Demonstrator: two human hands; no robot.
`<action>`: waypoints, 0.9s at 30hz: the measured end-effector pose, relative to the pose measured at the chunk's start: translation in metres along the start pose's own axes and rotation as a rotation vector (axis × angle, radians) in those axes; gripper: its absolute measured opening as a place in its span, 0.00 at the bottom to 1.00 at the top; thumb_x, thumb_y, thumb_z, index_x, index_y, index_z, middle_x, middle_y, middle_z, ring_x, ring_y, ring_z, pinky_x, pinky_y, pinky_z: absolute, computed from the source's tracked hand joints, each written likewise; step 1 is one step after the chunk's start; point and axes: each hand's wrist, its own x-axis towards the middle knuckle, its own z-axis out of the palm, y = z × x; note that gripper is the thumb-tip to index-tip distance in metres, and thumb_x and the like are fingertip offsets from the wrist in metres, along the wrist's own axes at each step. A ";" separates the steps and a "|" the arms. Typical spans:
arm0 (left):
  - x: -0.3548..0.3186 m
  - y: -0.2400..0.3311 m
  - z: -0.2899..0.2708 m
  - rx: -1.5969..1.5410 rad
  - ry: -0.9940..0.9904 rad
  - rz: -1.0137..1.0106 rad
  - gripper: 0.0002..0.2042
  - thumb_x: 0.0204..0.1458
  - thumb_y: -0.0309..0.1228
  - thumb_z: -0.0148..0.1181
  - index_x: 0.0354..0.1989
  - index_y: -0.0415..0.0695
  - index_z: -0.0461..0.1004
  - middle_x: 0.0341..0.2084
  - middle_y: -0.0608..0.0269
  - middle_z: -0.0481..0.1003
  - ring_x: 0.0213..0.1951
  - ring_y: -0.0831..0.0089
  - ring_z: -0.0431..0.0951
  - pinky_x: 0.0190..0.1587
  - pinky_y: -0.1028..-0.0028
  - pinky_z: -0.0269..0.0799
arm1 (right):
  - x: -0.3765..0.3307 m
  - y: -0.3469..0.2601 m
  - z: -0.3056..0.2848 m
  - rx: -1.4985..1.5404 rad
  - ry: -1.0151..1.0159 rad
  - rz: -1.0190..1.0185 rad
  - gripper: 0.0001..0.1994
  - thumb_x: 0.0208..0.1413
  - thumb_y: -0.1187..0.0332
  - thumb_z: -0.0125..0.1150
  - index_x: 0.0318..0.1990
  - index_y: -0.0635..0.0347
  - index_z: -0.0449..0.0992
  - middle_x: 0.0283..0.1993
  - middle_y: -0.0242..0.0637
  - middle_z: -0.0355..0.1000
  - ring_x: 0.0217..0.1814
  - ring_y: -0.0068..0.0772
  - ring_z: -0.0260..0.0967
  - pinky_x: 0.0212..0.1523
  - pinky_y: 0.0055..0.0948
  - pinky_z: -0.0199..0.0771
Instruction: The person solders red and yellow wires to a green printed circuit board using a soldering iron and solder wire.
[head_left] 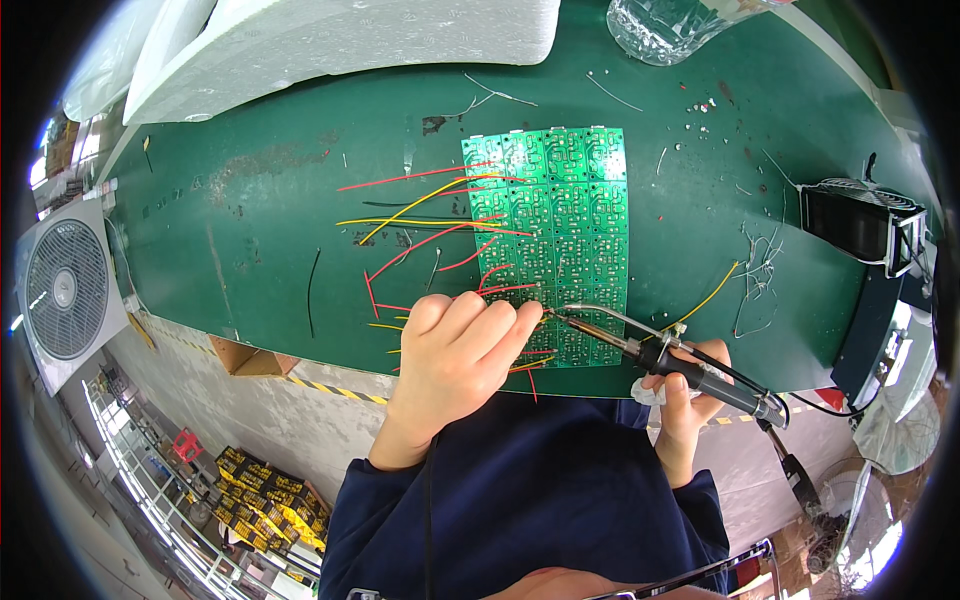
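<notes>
A green panel of circuit boards (590,215) lies on the green table, with red, yellow and black wires (430,241) along its left side. Over the panel's lower left, my left hand (462,350) is closed, thumb and forefinger pinched together at the board; what they hold is too small to make out. My right hand (684,408) grips a soldering iron (715,385) with a thin metal feed tube alongside it. The iron's tip points left, right beside my left fingertips. Something white and crumpled sits under my right fingers. A yellow wire (712,298) lies just beyond that hand.
White foam (350,50) stands at the far left, a clear plastic container (662,30) at the far right. A small black fan (862,222) is at the right edge, near tangled thin wire (762,262). A large fan (66,285) stands left of the table.
</notes>
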 end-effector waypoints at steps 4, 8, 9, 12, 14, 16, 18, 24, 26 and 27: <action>0.000 0.000 0.001 0.003 0.016 0.001 0.08 0.25 0.25 0.60 0.19 0.45 0.72 0.11 0.74 0.54 0.15 0.79 0.54 0.22 0.78 0.45 | -0.001 0.001 -0.001 0.007 -0.004 0.010 0.14 0.40 0.69 0.58 0.28 0.68 0.61 0.21 0.42 0.66 0.19 0.25 0.66 0.20 0.18 0.65; 0.000 0.000 0.002 -0.006 0.023 -0.004 0.08 0.25 0.24 0.60 0.19 0.45 0.72 0.11 0.74 0.54 0.15 0.79 0.54 0.22 0.78 0.45 | 0.000 -0.001 0.000 0.018 0.008 0.029 0.13 0.40 0.69 0.58 0.28 0.68 0.61 0.21 0.42 0.66 0.19 0.25 0.66 0.20 0.18 0.65; 0.000 0.000 0.001 -0.007 0.024 -0.005 0.08 0.25 0.24 0.60 0.19 0.45 0.72 0.11 0.74 0.54 0.15 0.79 0.54 0.22 0.78 0.45 | -0.001 -0.001 0.000 0.024 0.009 0.031 0.13 0.40 0.70 0.57 0.28 0.68 0.61 0.21 0.41 0.65 0.19 0.25 0.66 0.20 0.18 0.65; 0.000 0.000 0.001 -0.006 0.019 -0.005 0.08 0.24 0.24 0.60 0.20 0.45 0.72 0.11 0.74 0.54 0.15 0.79 0.54 0.22 0.78 0.45 | -0.001 -0.001 0.000 0.028 0.016 0.033 0.13 0.40 0.70 0.57 0.28 0.68 0.61 0.20 0.41 0.65 0.19 0.25 0.66 0.20 0.18 0.65; -0.001 -0.001 -0.002 0.012 -0.021 -0.001 0.07 0.28 0.25 0.58 0.21 0.46 0.72 0.13 0.74 0.56 0.17 0.80 0.55 0.23 0.78 0.46 | -0.001 -0.001 0.000 0.027 0.021 0.033 0.13 0.40 0.70 0.58 0.28 0.68 0.61 0.20 0.40 0.65 0.19 0.25 0.66 0.20 0.18 0.65; -0.001 -0.001 -0.001 0.031 -0.062 0.002 0.06 0.31 0.26 0.57 0.22 0.46 0.72 0.15 0.74 0.57 0.18 0.80 0.57 0.24 0.78 0.47 | 0.000 0.000 0.000 0.004 0.007 0.007 0.13 0.40 0.70 0.58 0.27 0.67 0.61 0.20 0.40 0.65 0.19 0.25 0.66 0.20 0.17 0.64; 0.000 0.000 0.001 -0.004 0.007 -0.009 0.09 0.24 0.24 0.60 0.20 0.45 0.72 0.11 0.74 0.54 0.15 0.80 0.54 0.23 0.78 0.45 | 0.000 0.000 0.001 0.008 0.013 0.010 0.13 0.40 0.69 0.58 0.27 0.67 0.61 0.19 0.40 0.65 0.19 0.25 0.66 0.20 0.17 0.64; -0.001 -0.001 0.002 -0.003 0.016 -0.004 0.09 0.25 0.24 0.60 0.20 0.45 0.72 0.11 0.74 0.54 0.15 0.79 0.54 0.22 0.78 0.45 | 0.000 -0.001 0.001 -0.008 0.010 0.002 0.13 0.40 0.70 0.57 0.27 0.67 0.60 0.20 0.40 0.65 0.19 0.25 0.66 0.20 0.17 0.64; -0.001 -0.002 -0.001 0.012 -0.020 0.002 0.07 0.28 0.25 0.58 0.21 0.46 0.72 0.13 0.74 0.55 0.16 0.80 0.55 0.23 0.78 0.46 | 0.000 -0.001 0.001 -0.009 0.010 0.002 0.13 0.40 0.70 0.57 0.27 0.67 0.60 0.20 0.40 0.65 0.19 0.25 0.66 0.20 0.17 0.64; -0.001 -0.001 -0.002 0.029 -0.056 0.008 0.06 0.31 0.26 0.57 0.22 0.46 0.72 0.15 0.74 0.57 0.18 0.80 0.56 0.24 0.78 0.47 | -0.001 -0.001 0.001 -0.002 0.015 0.016 0.13 0.40 0.70 0.57 0.27 0.67 0.60 0.20 0.41 0.65 0.19 0.25 0.66 0.20 0.17 0.64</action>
